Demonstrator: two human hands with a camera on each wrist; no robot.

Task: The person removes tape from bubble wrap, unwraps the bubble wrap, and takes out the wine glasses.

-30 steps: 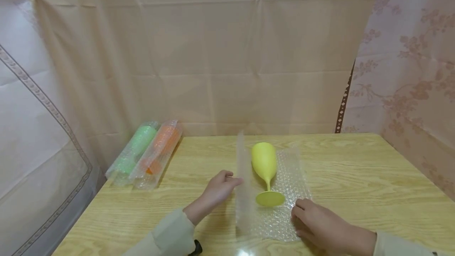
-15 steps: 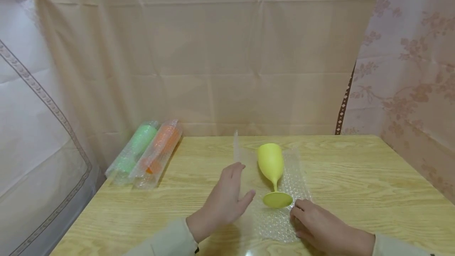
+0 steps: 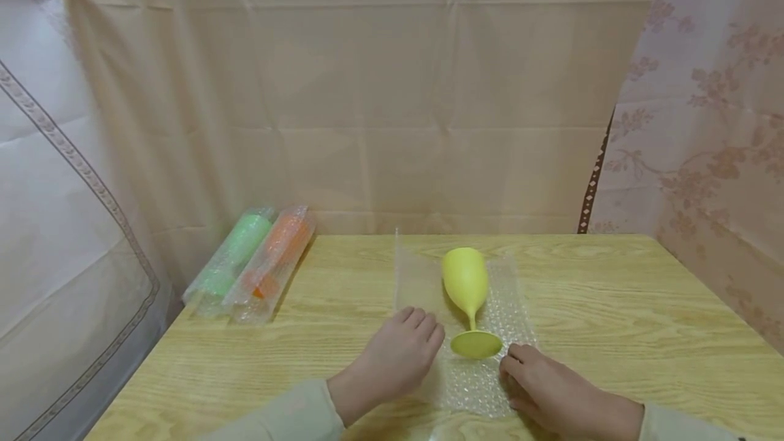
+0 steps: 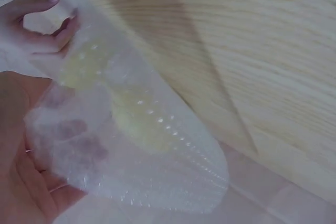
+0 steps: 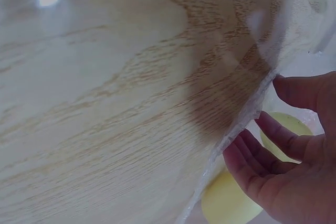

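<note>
A yellow goblet lies on its side on a clear bubble wrap sheet, bowl towards the back and round foot towards me. The sheet's left part stands raised beside it. My left hand has its fingers curled at that raised part, left of the foot. In the left wrist view, some of its fingers show hazily through the bubble wrap, as does the goblet. My right hand holds the sheet's near right edge. The right wrist view shows its thumb and fingertips at that edge.
Two bubble-wrapped bundles, one with a green thing and one with an orange thing inside, lie side by side at the table's back left. The wood-patterned table ends at a beige curtain; patterned cloth hangs on both sides.
My left hand let go of the raised flap, opened over the sheet, then curled its fingers at the flap again. The goblet shifted slightly right. My right hand stayed at the edge.
</note>
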